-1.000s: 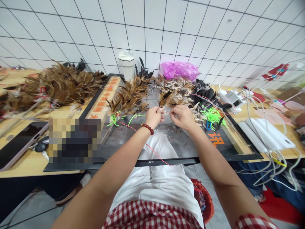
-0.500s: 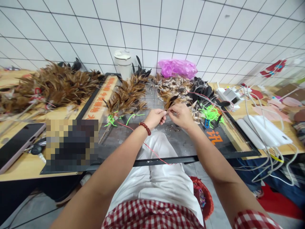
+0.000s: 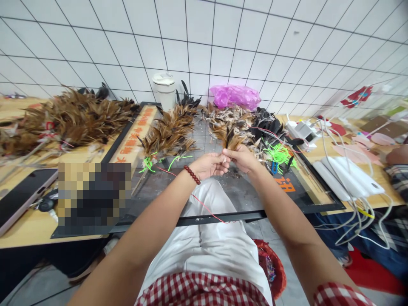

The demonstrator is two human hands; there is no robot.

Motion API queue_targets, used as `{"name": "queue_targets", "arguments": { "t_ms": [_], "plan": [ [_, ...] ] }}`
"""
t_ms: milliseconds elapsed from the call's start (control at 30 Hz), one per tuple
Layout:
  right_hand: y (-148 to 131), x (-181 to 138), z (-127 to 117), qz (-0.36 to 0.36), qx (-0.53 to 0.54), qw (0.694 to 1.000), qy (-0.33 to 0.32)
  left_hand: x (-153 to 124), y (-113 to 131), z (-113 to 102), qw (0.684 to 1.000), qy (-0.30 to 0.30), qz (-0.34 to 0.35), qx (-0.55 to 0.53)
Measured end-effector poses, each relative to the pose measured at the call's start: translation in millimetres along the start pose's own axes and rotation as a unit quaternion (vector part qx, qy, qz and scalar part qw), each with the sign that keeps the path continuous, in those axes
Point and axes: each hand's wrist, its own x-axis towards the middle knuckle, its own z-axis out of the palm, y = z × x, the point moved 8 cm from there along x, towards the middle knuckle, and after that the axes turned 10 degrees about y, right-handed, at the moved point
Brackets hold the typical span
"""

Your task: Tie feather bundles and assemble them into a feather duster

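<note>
My left hand point(image 3: 208, 164) and my right hand point(image 3: 242, 157) meet over a dark glass panel point(image 3: 223, 199), fingers pinched together on the stems of a small bunch of brown feathers point(image 3: 231, 140) that fans upward. A red bead bracelet point(image 3: 192, 174) sits on my left wrist, and a thin red thread point(image 3: 204, 204) trails from the hands down toward my lap. A tied bundle of brown feathers point(image 3: 170, 131) lies just left of the hands. Loose pale and dark feathers point(image 3: 242, 119) are heaped behind them.
A big heap of brown feathers point(image 3: 70, 119) covers the left table beside a phone point(image 3: 22, 197). A white cup point(image 3: 165, 89) and a pink bag point(image 3: 236, 95) stand by the tiled wall. Green ties point(image 3: 280, 153), white chargers and cables point(image 3: 347, 178) lie right. Another person's arm point(image 3: 397, 157) shows far right.
My hands have closed together from slightly apart, and both now pinch the feather stems at one spot. The view has dipped a little.
</note>
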Motion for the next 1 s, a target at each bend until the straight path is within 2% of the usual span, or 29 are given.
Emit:
{"name": "queue_targets", "arguments": {
  "t_ms": [133, 267, 333, 400, 467, 600, 733, 833, 933, 1000],
  "plan": [
    [2.4, 6.0, -11.8, -0.014, -0.019, 0.998, 0.066, -0.7, 4.1, -1.1, 0.998, 0.028, 0.031, 0.054],
    [4.8, 6.9, -10.5, -0.018, -0.056, 0.996, 0.065, 2.8, 9.6, -8.5, 0.972, 0.137, 0.103, 0.162],
    [5.9, 6.6, -8.3, -0.014, -0.060, 0.997, 0.056, 3.5, 10.7, -11.1, 0.960, 0.175, 0.121, 0.183],
    [6.7, 6.2, -7.2, -0.006, -0.051, 0.997, 0.049, 3.7, 9.7, -10.2, 0.965, 0.168, 0.117, 0.167],
    [5.6, 5.4, -7.4, -0.004, -0.045, 0.998, 0.048, 2.7, 7.8, -7.6, 0.976, 0.135, 0.096, 0.139],
    [-2.4, 3.3, -5.1, -0.035, -0.067, 0.996, 0.041, -0.1, 2.8, -3.9, 0.990, 0.082, 0.045, 0.103],
    [-12.9, 2.6, -8.8, -0.088, -0.100, 0.989, 0.061, 2.1, 3.8, -7.7, 0.994, 0.095, 0.044, 0.036],
    [-29.0, -2.8, -9.2, -0.196, -0.207, 0.955, 0.077, 5.2, 8.6, -14.6, 0.988, 0.115, 0.069, -0.072],
    [-40.7, -13.9, 3.6, -0.313, -0.337, 0.886, 0.063, 8.4, 7.9, -16.6, 0.985, 0.103, 0.068, -0.124],
    [-44.3, -19.2, 9.7, -0.357, -0.390, 0.846, 0.071, 9.7, 5.1, -14.9, 0.986, 0.090, 0.056, -0.126]
  ]
}}
